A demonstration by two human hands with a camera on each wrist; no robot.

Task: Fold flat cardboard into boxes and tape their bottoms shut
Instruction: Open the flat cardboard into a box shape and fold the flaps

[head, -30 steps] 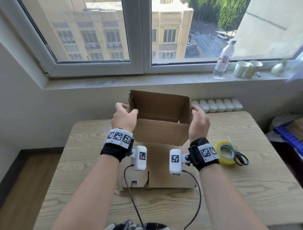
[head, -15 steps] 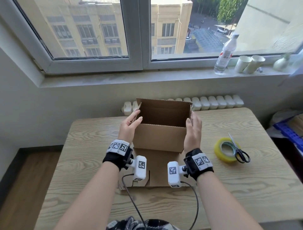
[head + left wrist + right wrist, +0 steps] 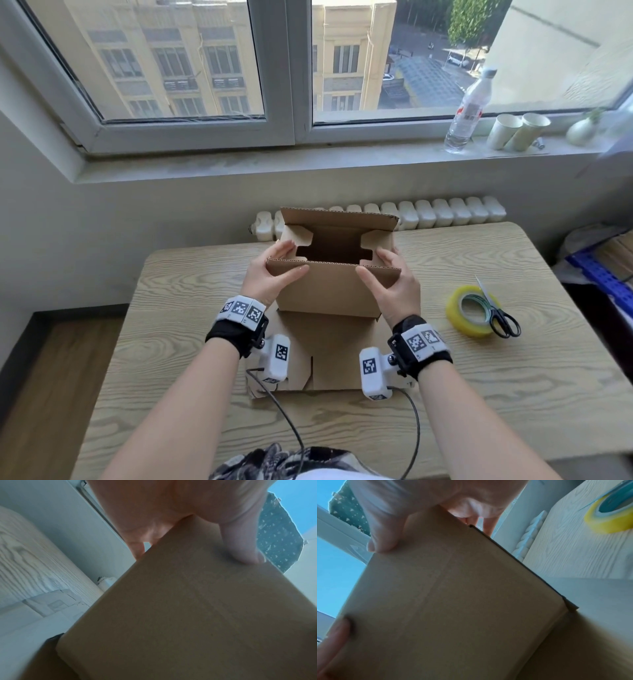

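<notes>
Box stands between both hands, long axis running left to right, open end up, held over flat cardboard lying on the table. Left hand grips the near-left corner: thumb on the near panel, fingers on the left end flap. Right hand grips the near-right corner likewise. Both end flaps are folded inward; the near and far long flaps stand up. Judged: the long flaps close next, each hand equally near. Right of the right hand, well apart, a tape roll lies with scissors resting across it. Beyond the hands, bottle and paper cups stand on the sill. Nothing obstructs the fold.
</notes>
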